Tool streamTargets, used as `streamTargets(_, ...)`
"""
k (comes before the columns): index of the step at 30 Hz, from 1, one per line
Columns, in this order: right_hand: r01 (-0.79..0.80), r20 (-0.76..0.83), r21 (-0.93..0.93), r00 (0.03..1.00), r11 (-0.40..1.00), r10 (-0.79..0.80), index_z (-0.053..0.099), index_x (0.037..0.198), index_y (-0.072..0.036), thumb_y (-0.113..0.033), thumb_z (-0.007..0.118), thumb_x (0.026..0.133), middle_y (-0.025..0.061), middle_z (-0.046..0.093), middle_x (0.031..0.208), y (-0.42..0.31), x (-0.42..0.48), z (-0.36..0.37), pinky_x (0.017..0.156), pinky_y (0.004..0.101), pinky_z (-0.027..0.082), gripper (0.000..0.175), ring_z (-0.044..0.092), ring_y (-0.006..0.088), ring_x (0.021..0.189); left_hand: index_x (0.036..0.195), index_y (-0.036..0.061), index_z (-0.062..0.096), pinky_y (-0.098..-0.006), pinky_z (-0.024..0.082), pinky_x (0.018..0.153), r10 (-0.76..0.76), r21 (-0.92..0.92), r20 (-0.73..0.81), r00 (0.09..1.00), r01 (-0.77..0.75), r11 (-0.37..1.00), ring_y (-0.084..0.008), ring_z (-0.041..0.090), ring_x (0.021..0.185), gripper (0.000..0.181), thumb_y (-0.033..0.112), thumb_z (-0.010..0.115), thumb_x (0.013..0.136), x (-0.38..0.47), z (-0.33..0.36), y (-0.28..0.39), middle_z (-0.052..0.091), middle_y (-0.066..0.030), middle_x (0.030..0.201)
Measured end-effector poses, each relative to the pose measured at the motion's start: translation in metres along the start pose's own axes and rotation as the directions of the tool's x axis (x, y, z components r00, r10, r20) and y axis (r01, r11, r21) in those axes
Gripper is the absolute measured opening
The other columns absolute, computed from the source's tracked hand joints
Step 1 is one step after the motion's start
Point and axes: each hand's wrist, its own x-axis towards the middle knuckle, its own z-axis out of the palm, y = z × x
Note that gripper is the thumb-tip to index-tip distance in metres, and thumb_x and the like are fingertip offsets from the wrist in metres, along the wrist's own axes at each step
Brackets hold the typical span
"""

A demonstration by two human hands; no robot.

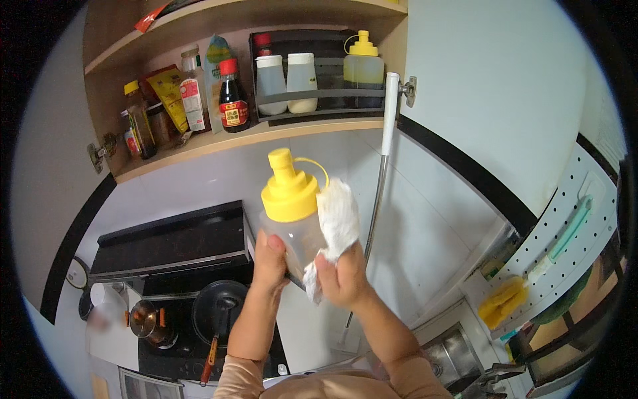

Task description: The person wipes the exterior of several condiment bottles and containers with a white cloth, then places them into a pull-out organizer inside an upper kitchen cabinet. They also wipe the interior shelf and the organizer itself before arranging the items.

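Note:
A clear plastic squeeze bottle (pixel 299 234) with a yellow nozzle cap (pixel 290 194) is held up in front of the open wall cabinet, tilted slightly left. My left hand (pixel 269 262) grips its lower left side, thumb across the front. A crumpled white cloth or paper wipe (pixel 340 217) is pinched in my right hand (pixel 344 279) and lies against the bottle's right side. The small nozzle cover sits on the tip, joined by a thin yellow strap. My hands partly hide the bottle's base.
The cabinet shelf (pixel 209 147) holds sauce bottles and a black rack (pixel 324 95) with white-capped jars and another yellow-capped bottle (pixel 364 67). A white-handled pole (pixel 386 149) stands to the right. Below are a frying pan (pixel 204 309), a glass pot (pixel 149 324) and a sink (pixel 453 354).

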Motion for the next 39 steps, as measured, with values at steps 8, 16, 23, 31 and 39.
streamTargets(8,0.024,0.069,-0.151,0.997,0.988,-0.013,0.04,0.122,0.006,-0.049,0.038,0.086,0.0279,0.035,0.128,0.008,-0.033,0.027,0.101,0.054,0.018,0.067,0.028,0.0494,0.119,0.117,0.0001,0.044,-0.0308,0.043,0.082,-0.001,0.038,-0.043,0.999,0.003,0.999,-0.0161,0.052,0.098,0.083,0.065,0.06,0.067,0.019,-0.007,0.019,0.053,-0.0086,0.109)
streamTargets(16,-0.203,0.015,0.946,0.808,0.255,0.588,0.023,0.135,-0.004,-0.046,0.037,0.089,0.0107,0.036,0.133,0.021,0.009,0.024,0.099,0.0359,0.031,0.064,0.037,0.0222,0.121,0.116,0.0001,0.045,-0.0294,0.04,0.082,0.026,0.134,-0.059,0.998,-0.018,0.991,-0.0148,0.05,0.094,0.075,0.061,0.057,0.074,0.016,0.012,0.017,0.054,-0.0075,0.105)
streamTargets(23,0.044,0.139,0.981,0.532,-0.192,0.835,0.046,0.117,-0.01,-0.04,0.036,0.089,0.0072,0.05,0.117,0.006,0.012,0.043,0.095,0.0381,0.037,0.042,0.047,0.0226,0.11,0.121,-0.0024,0.038,-0.0302,0.038,0.088,0.323,0.335,-0.078,0.943,-0.281,0.9,-0.0176,0.048,0.102,0.08,0.054,0.065,0.071,0.028,0.019,-0.004,0.051,-0.0089,0.108)
streamTargets(31,-0.092,0.429,0.873,0.61,-0.478,0.666,0.048,0.111,-0.006,-0.026,0.037,0.091,0.0075,0.055,0.108,0.015,-0.033,0.059,0.094,0.035,0.037,0.031,0.052,0.0227,0.101,0.127,-0.0043,0.031,-0.0318,0.037,0.091,0.402,0.403,-0.03,0.915,-0.357,0.843,-0.021,0.048,0.104,0.075,0.022,0.071,0.069,0.036,-0.018,-0.008,0.049,-0.0137,0.114)
streamTargets(39,-0.631,0.429,0.774,0.47,-0.046,0.772,0.047,0.115,0.002,-0.018,0.056,0.084,0.0114,0.057,0.106,0.04,-0.031,0.022,0.084,0.0294,0.043,0.038,0.055,0.0183,0.096,0.125,-0.0036,0.034,-0.0313,0.038,0.089,0.442,0.474,-0.106,0.891,-0.345,0.81,-0.0203,0.049,0.102,0.075,0.033,0.07,0.071,0.028,-0.044,0.02,0.051,-0.0127,0.111)
